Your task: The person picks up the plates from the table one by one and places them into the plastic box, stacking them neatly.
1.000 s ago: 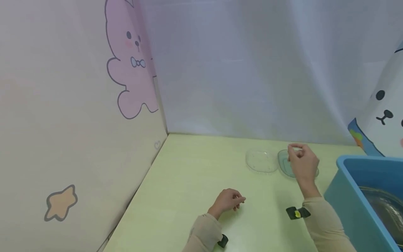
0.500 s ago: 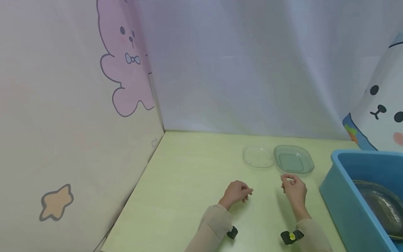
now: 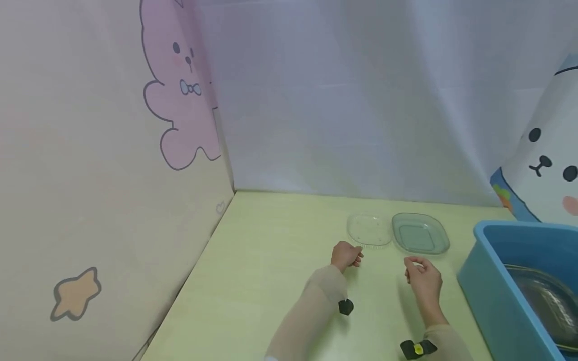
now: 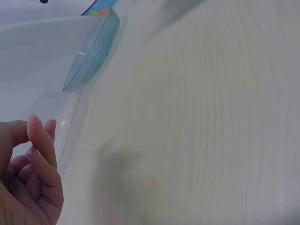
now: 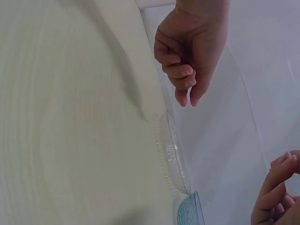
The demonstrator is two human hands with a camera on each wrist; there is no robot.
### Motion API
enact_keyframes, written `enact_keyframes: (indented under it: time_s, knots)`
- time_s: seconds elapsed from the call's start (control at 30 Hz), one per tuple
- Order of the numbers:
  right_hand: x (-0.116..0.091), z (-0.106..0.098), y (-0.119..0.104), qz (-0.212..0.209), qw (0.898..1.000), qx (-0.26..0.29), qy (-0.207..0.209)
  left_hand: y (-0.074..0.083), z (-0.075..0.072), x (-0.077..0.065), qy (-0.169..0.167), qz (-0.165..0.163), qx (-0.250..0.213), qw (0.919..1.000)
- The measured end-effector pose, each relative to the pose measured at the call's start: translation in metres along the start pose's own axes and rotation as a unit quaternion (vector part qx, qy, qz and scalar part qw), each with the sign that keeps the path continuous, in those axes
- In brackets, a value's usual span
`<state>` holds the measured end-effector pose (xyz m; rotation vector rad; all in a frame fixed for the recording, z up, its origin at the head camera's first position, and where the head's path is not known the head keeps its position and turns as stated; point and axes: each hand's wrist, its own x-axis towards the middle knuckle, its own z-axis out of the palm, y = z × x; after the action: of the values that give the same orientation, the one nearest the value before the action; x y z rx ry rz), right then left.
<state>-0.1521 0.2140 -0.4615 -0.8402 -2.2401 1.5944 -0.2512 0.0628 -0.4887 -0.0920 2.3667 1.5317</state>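
Two shallow dishes rest side by side near the table's back edge. On the left is a clear dish (image 3: 369, 229), and right of it a bluish-green tinted glass dish (image 3: 420, 233). My left hand (image 3: 346, 254) hovers just in front of the clear dish, apart from it, fingers loosely curled around nothing; the right wrist view shows its thumb and forefinger tips close together. My right hand (image 3: 424, 281) hangs above the table in front of the tinted dish, its fingers loosely bent and holding nothing. Both dishes (image 4: 96, 54) appear side-on in the left wrist view.
A deep blue plastic tub (image 3: 501, 291) stands at the right, with a large transparent glass dish (image 3: 544, 301) inside. White cloth (image 3: 338, 100) hangs behind the pale yellow table (image 3: 271, 240), and a printed wall (image 3: 90, 200) borders its left.
My right hand has drawn back from over the tinted dish toward me, uncovering it. My left hand has reached forward and right, close to the clear dish. Both dishes stay in place.
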Motion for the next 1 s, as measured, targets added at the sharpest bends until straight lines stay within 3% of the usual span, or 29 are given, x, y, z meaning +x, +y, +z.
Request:
enact_keyframes:
  time_s: [0.1, 0.3, 0.5, 0.67, 0.8, 1.0]
  knots:
    - [-0.002, -0.002, -0.002, 0.003, 1.000, -0.005, -0.004, -0.002, 0.003, 0.015, 0.013, -0.026, -0.046, 0.9985]
    - [-0.010, -0.007, -0.005, -0.004, 1.000, -0.013, -0.014, -0.004, 0.012, 0.035, 0.035, -0.050, -0.071, 0.9956]
    - [-0.021, -0.005, -0.003, -0.004, 0.999, 0.001, -0.035, 0.001, 0.014, 0.034, 0.041, -0.072, -0.099, 0.9917]
    - [-0.029, 0.001, 0.001, 0.002, 0.999, 0.002, -0.047, -0.011, 0.016, 0.037, 0.044, -0.080, -0.093, 0.9915]
    - [-0.031, 0.001, 0.005, 0.005, 0.999, -0.005, -0.049, -0.018, 0.018, 0.041, 0.054, -0.072, -0.082, 0.9926]
    - [-0.027, -0.002, 0.006, 0.004, 0.999, -0.014, -0.033, -0.008, 0.017, 0.049, 0.061, -0.042, -0.061, 0.9954]
